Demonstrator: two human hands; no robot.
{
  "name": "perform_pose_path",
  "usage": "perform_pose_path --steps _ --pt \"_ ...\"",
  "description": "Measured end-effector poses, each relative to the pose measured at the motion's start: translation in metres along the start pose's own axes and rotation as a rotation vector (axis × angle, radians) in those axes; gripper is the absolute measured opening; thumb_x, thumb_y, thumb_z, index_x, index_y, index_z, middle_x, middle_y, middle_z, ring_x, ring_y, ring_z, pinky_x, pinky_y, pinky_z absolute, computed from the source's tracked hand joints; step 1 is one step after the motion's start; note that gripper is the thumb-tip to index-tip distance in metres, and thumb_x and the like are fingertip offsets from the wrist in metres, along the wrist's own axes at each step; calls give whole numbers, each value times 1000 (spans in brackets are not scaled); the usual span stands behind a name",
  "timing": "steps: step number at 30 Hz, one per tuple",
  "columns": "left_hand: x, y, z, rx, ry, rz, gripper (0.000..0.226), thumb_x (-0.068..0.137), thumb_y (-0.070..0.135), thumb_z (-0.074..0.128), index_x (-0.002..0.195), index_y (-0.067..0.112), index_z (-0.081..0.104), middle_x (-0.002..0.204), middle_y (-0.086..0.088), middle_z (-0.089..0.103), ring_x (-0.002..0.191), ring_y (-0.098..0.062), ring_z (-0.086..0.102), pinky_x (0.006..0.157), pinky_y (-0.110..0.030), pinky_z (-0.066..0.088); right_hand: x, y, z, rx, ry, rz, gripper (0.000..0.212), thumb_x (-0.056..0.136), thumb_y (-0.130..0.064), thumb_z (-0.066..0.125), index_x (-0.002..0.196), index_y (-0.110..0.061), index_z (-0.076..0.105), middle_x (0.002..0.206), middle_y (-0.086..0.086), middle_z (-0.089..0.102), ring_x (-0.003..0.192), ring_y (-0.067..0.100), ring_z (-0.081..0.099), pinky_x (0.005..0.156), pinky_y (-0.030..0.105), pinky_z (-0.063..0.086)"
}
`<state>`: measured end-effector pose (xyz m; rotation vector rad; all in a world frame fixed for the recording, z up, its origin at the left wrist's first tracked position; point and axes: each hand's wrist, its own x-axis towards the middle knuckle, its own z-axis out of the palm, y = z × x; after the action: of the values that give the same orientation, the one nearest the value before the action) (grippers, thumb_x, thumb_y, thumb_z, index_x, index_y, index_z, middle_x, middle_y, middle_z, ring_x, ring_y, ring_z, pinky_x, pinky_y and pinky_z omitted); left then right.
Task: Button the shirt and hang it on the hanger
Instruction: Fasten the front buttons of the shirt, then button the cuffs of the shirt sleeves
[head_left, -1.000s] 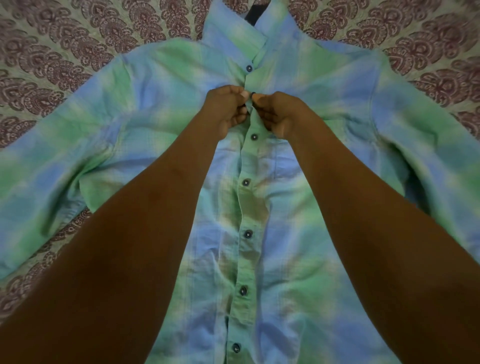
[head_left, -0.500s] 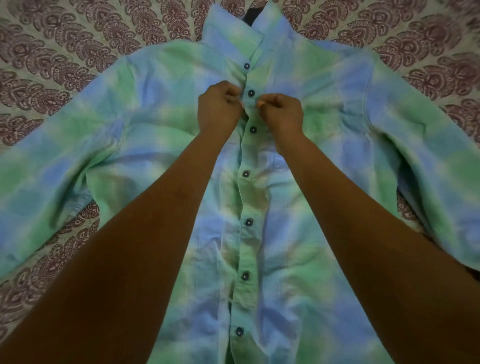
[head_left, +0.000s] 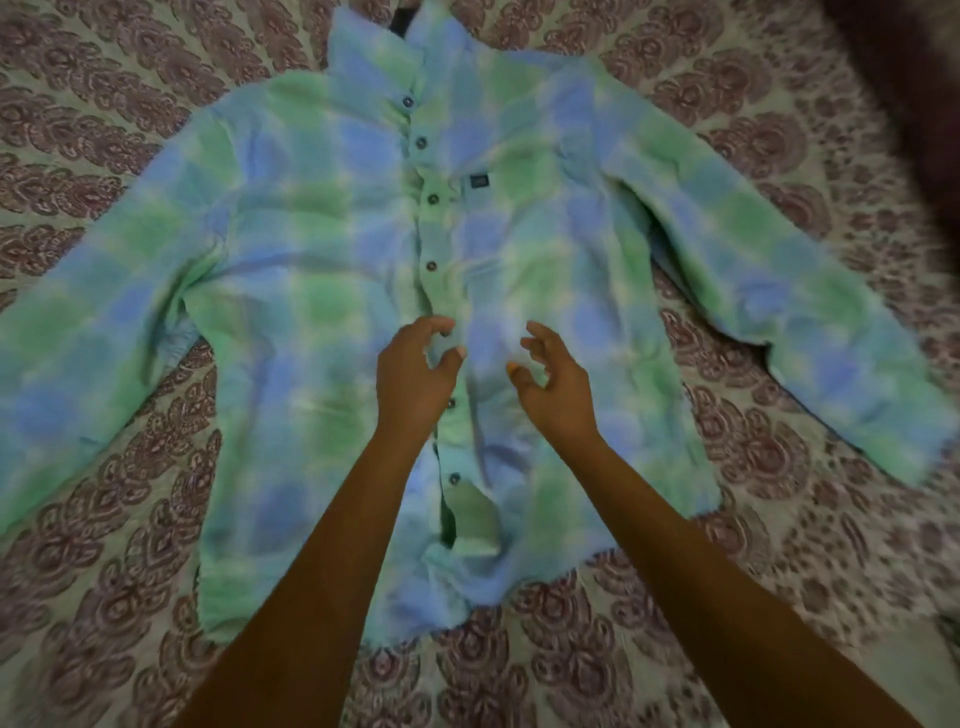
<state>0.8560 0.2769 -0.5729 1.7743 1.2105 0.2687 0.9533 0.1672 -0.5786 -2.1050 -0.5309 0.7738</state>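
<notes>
Your left hand (head_left: 415, 376) and right hand (head_left: 557, 387) are over the blue-and-green checked cotton shirt (head_left: 311, 270), one on each side of its button strip. Their fingers are loosely curled and spread, grasping nothing. The shirt lies front up beneath both hands on a cream bedsheet with a maroon paisley print (head_left: 104, 597). Beyond your fingertips, dark round buttons (head_left: 430, 266) run toward the collar. Near your wrists the hem gapes apart.

Both hands are letting go near the collar and coming down the shirt (head_left: 322, 291); the left hand (head_left: 415, 379) and right hand (head_left: 553, 387) are opening, holding nothing.
</notes>
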Motion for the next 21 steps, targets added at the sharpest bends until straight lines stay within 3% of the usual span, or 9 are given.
perform_pose_path --steps 4,8,18,21 --pt "-56 0 11 18 -79 38 43 81 7 66 123 10 56 124 -13 59 109 -30 57 95 -37 46 -53 21 -37 -20 58 47 45 86 -5 60 129 -6 48 125 13 59 116 24 55 84 15 39" --pt "-92 13 36 26 -147 73 44 84 9 65 125 12 54 127 -12 56 116 -30 54 99 -44 45 -85 46 -79 -24 121 94 43 88 -8 58 130 -8 48 125 11 59 117 24 54 87 21 38" --pt "-132 89 150 148 -275 204 37 84 9 64 120 13 58 125 -9 58 113 -27 55 95 -35 43 -106 126 -194 89 276 249 42 91 -8 53 132 -8 48 127 12 58 118 24 54 93 27 42" --pt "-144 119 195 206 -315 216 39 84 8 63 122 14 56 127 -10 57 114 -28 55 94 -33 44 -107 152 -235 70 286 278 41 91 -7 51 131 -8 48 127 13 58 117 26 54 87 26 41"
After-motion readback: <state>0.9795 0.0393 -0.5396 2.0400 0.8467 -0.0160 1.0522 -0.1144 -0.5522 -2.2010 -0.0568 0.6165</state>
